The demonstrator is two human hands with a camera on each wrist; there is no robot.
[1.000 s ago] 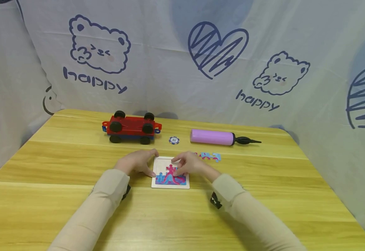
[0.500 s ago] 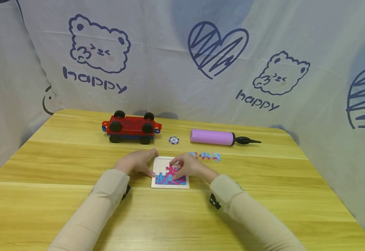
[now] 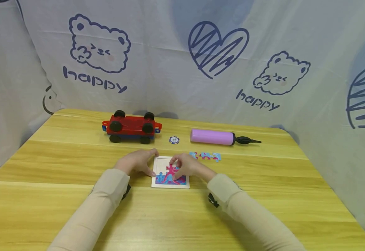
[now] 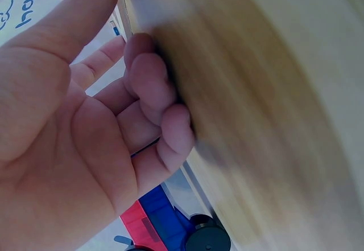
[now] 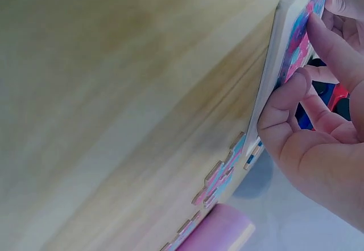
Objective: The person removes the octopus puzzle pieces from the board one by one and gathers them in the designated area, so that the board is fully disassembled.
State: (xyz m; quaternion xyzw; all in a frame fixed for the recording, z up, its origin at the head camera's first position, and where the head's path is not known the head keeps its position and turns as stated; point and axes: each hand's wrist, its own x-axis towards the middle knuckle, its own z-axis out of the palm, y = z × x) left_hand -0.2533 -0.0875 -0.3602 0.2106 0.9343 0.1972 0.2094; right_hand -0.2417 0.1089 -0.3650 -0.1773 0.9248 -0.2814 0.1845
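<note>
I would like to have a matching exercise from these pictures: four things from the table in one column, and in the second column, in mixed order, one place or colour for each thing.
Column one
1. puzzle board
2. loose puzzle pieces
3. round chip
4. wheeled toy

Column two
A. between the wheeled toy and the purple pump
B. red and blue, with black parts
C. white rim, with the left hand at its edge
D. in a row, just below the pump in the head view

Right pairs: 1-C, 2-D, 3-A, 4-B.
</note>
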